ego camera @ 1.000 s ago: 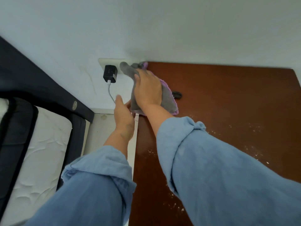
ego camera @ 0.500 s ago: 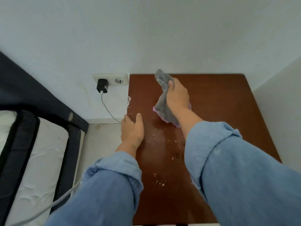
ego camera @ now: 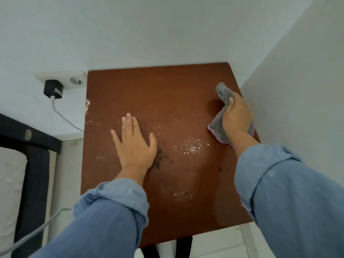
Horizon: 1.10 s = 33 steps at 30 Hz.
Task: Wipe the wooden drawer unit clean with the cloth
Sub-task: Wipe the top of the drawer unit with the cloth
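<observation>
A: Looking down, what fills the view?

B: The flat reddish-brown wooden top of the drawer unit [ego camera: 167, 94], pushed into a corner of white walls [ego camera: 149, 28]. Pale crumbs [ego camera: 189, 147] and dark flecks [ego camera: 160, 159] are scattered across its smooth, faintly glossy surface.

A: And beside the unit?

B: To its left, a white double wall socket [ego camera: 74, 79] carries a black plug-in charger [ego camera: 53, 89] with a thin white cable [ego camera: 63, 116]. Further left sits a dark bed frame [ego camera: 37, 164] with a quilted white mattress [ego camera: 9, 183].

A: The hands?

B: The right hand [ego camera: 235, 118] grips a bunched soft grey cloth with a pink edge [ego camera: 219, 125] at the unit's right edge, against the side wall. The left hand [ego camera: 135, 144] lies flat on the top, fingers straight and spread, holding nothing. Both rolled sleeves are light blue.

A: Any change from half a second ago?

B: The cloth was mid-top; it has crossed to the right edge. The left hand has come in from the unit's left edge.
</observation>
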Each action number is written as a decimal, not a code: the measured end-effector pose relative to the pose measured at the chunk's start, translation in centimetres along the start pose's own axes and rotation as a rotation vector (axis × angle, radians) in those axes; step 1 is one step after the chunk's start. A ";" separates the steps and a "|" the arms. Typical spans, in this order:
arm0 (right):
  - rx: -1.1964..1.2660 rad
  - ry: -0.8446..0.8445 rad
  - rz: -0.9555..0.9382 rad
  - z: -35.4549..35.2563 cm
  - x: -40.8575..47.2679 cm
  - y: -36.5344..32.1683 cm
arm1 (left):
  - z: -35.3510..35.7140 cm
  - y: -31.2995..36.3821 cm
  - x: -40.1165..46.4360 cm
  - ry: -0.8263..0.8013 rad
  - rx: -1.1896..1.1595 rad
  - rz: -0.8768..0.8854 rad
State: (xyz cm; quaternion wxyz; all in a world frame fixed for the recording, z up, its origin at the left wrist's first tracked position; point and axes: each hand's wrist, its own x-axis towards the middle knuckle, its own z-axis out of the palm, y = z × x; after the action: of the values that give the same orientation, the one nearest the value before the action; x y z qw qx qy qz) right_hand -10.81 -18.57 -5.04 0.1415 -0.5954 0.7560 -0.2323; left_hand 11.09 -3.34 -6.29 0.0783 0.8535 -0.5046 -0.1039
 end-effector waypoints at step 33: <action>0.034 -0.085 -0.482 10.9 -15.8 -11.7 | -0.4 -9.1 -1.7 0.086 -0.078 -0.124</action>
State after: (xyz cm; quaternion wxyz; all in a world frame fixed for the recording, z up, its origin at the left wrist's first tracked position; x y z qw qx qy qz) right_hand 8.28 -7.47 -9.24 0.1234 -0.7654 0.5813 -0.2470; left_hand 18.14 2.50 -7.87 0.1266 0.8831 -0.4424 -0.0916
